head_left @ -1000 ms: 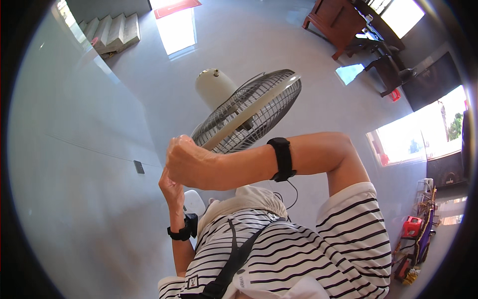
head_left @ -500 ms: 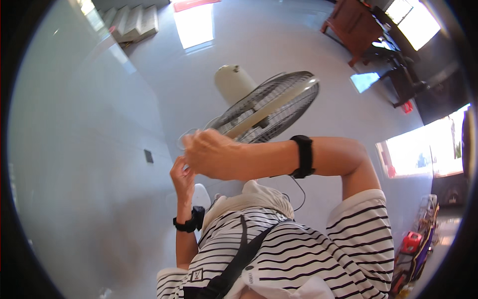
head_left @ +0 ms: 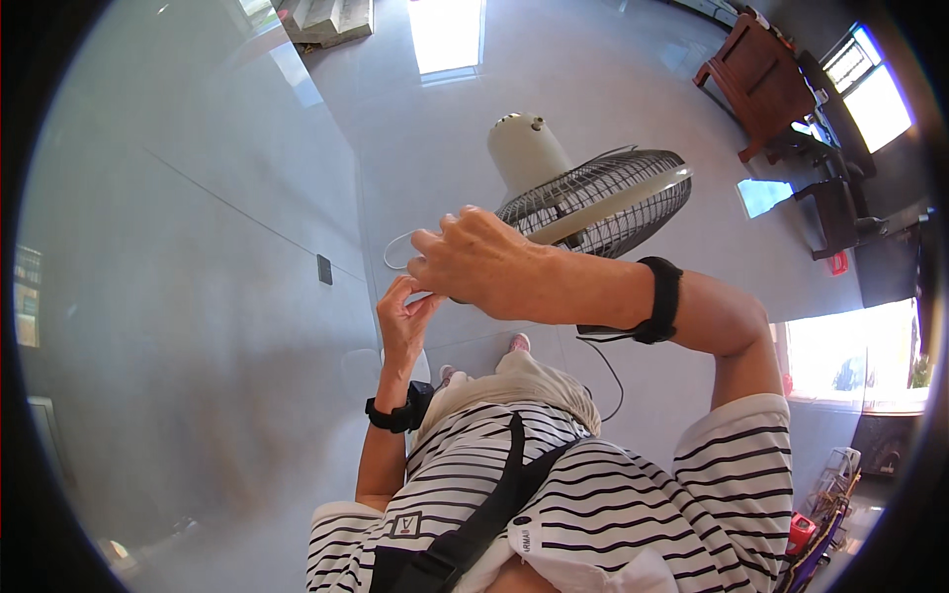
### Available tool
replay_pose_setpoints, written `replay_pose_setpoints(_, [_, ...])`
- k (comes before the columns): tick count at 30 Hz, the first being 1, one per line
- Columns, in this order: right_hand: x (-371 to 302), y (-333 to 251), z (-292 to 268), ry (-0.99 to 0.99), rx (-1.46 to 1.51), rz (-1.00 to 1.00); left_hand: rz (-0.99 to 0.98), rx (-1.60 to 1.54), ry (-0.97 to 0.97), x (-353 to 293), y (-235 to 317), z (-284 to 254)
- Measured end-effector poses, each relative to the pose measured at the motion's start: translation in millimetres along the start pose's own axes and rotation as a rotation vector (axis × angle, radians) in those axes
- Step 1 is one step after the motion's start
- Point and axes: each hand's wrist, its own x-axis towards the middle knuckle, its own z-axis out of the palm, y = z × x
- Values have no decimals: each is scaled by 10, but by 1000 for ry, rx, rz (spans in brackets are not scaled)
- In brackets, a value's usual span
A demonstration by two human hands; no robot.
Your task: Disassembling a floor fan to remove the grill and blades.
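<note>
A cream standing fan (head_left: pixel 529 153) with a dark wire cage (head_left: pixel 643 212) stands before me, partly covered by my right arm. My right hand (head_left: pixel 484 262) is raised at the near side of the cage with its fingers curled; whatever they hold is hidden behind the hand. Just below it, my left hand (head_left: pixel 403 314) pinches with thumb and fingertips, close to the right hand's underside. What sits in that pinch is too small to tell. A pale cord (head_left: pixel 391 252) loops beside my right fingers.
A glossy pale wall (head_left: pixel 217 296) with a dark socket plate (head_left: pixel 324 269) rises on my left. Wooden furniture (head_left: pixel 756 79) stands far right, steps (head_left: pixel 326 22) far left. A white seat-like object (head_left: pixel 419 368) is by my left wrist; a dark cable (head_left: pixel 615 376) hangs near my waist.
The whole view has shifted, so the fan and both hands appear farther right. My hands stay close together, and the right one appears slightly higher. My shoes have come into view.
</note>
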Motion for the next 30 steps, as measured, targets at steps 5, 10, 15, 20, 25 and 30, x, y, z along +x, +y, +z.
replay_pose_setpoints(5, [-67,10,95,79,31,38,17,10,0,5,-25,8])
replay_pose_setpoints(10, [-28,11,51,-7,-18,110,-2,52,2,2,25,17])
replay_pose_setpoints(15, [-8,16,-17,-11,-104,-51,-6,66,-9,-9,-6,0])
replay_pose_setpoints(20, [-38,-40,41,79,50,-61,-29,157,-16,-16,33,-17])
replay_pose_setpoints(25, [-37,-50,50,-40,43,48,-35,61,-24,-17,-41,-30])
replay_pose_setpoints(30, [-14,-154,-78,-230,-260,28,-23,64,-23,-21,-74,-73])
